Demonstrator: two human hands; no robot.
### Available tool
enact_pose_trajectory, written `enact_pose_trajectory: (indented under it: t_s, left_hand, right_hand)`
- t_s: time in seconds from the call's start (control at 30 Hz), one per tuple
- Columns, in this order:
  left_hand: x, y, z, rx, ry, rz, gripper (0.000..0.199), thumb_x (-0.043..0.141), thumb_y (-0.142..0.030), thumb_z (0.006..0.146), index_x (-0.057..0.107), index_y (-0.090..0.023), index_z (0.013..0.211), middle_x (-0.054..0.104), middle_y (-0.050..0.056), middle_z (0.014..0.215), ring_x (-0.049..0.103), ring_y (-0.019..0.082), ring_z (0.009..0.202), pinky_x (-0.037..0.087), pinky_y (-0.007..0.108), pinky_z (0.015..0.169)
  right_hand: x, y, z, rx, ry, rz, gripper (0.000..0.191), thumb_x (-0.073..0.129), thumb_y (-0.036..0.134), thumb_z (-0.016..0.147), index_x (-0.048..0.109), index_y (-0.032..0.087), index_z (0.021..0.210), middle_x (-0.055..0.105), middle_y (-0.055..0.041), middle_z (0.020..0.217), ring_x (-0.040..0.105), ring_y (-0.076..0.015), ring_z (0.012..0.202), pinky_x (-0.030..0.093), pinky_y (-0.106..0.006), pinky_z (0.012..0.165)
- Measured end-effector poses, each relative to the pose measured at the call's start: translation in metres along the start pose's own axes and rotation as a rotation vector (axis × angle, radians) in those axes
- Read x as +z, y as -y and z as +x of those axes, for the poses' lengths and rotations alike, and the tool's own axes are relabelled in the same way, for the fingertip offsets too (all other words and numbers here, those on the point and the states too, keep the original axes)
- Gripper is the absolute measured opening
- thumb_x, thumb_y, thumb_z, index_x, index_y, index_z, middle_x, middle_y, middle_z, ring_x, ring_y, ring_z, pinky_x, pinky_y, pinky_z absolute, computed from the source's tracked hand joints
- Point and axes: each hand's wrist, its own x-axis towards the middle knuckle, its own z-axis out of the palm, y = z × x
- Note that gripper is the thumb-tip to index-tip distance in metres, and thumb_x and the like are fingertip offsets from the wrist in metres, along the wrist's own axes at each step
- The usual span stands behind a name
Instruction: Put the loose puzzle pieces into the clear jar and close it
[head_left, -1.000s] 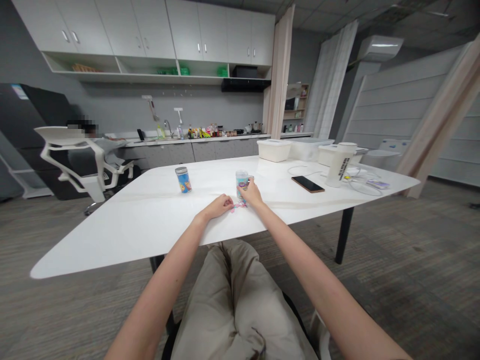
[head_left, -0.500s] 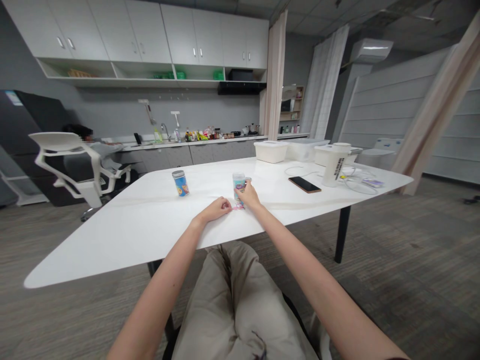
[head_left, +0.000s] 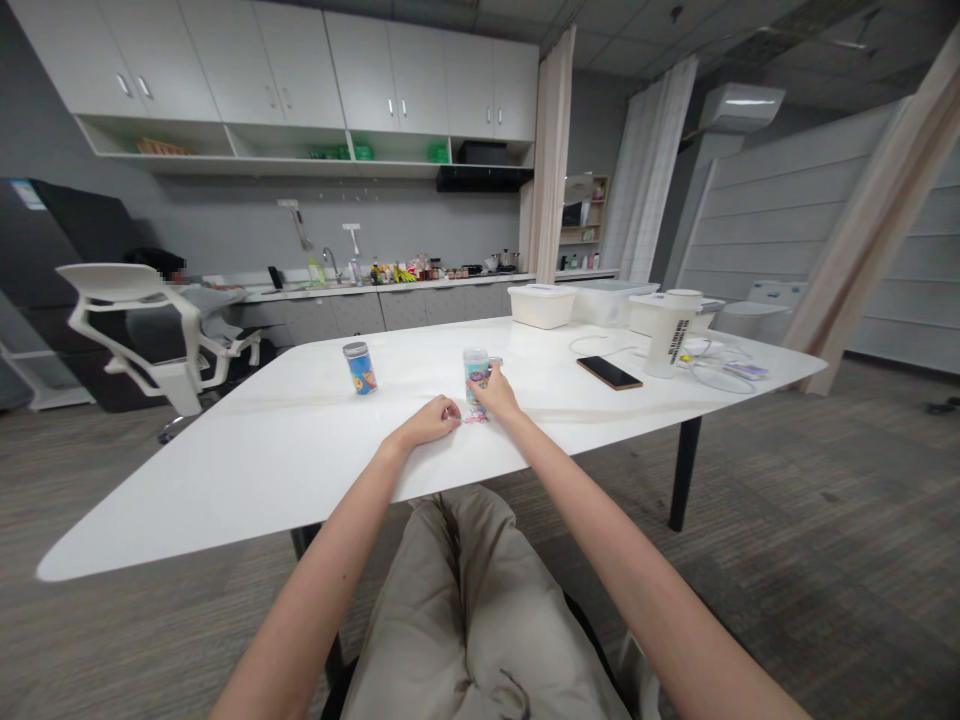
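A clear jar with a colourful label (head_left: 473, 368) stands upright on the white table (head_left: 285, 450). My right hand (head_left: 498, 393) is wrapped against its right side, closed on it. Just beyond those fingers shows a small round edge, perhaps a lid (head_left: 495, 361). At the jar's foot lie small pink and white pieces (head_left: 475, 416). My left hand (head_left: 431, 420) rests on the table left of these pieces, its fingers curled together at their edge. What it pinches, if anything, is too small to make out. Farther left stands a blue jar with a grey lid (head_left: 361, 369).
Right of my hands lie a phone (head_left: 609, 372), a tall white cup (head_left: 667, 340) and loose white cables (head_left: 720, 378). White plastic boxes (head_left: 541, 306) stand along the back edge. A person sits beyond the table at left, behind a white chair (head_left: 142, 330).
Both hands stay nearly in place, the right one still on the jar. My left fingers have shifted very slightly at the pink pieces. The whole view has tilted a little.
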Motion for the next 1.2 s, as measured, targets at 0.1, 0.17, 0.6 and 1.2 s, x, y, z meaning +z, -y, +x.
enact_pose_trajectory:
  t_s: [0.1,0.17,0.6,1.2]
  left_hand:
    - [0.0,0.001,0.001,-0.016,-0.011,0.016,0.018,0.058,-0.024,0.07,0.066,-0.015,0.083,0.061,0.007,0.087,0.06,0.02,0.079,0.05,0.033,0.079]
    - [0.0,0.002,0.001,-0.025,0.0,0.017,0.015,0.058,-0.023,0.069,0.065,-0.015,0.08,0.06,0.006,0.085,0.059,0.02,0.079,0.05,0.033,0.078]
    - [-0.013,-0.005,0.002,0.039,-0.553,-0.105,0.004,0.059,-0.02,0.078,0.056,-0.019,0.08,0.063,0.0,0.078,0.06,0.015,0.074,0.046,0.029,0.074]
    - [-0.023,-0.004,0.001,-0.018,-0.653,-0.073,0.015,0.052,-0.014,0.081,0.062,-0.016,0.092,0.057,0.005,0.09,0.055,0.016,0.082,0.047,0.03,0.078]
  right_hand:
    - [0.0,0.0,0.0,-0.006,-0.01,0.011,0.046,0.063,0.037,0.08,0.043,0.019,0.118,0.066,-0.0124,0.11,0.064,-0.0241,0.101,0.048,-0.035,0.087]
    - [0.0,0.0,0.0,-0.006,-0.006,0.017,0.046,0.063,0.037,0.08,0.043,0.019,0.118,0.066,-0.0127,0.11,0.064,-0.0241,0.101,0.048,-0.035,0.087]
    - [0.001,-0.003,0.0,-0.116,-0.023,0.036,0.046,0.066,0.035,0.075,0.048,0.019,0.115,0.065,-0.0106,0.106,0.061,-0.0245,0.099,0.047,-0.038,0.087]
    - [-0.007,0.004,-0.005,-0.418,0.015,-0.013,0.046,0.068,0.024,0.07,0.053,0.019,0.114,0.063,-0.0091,0.111,0.057,-0.0257,0.105,0.046,-0.042,0.092]
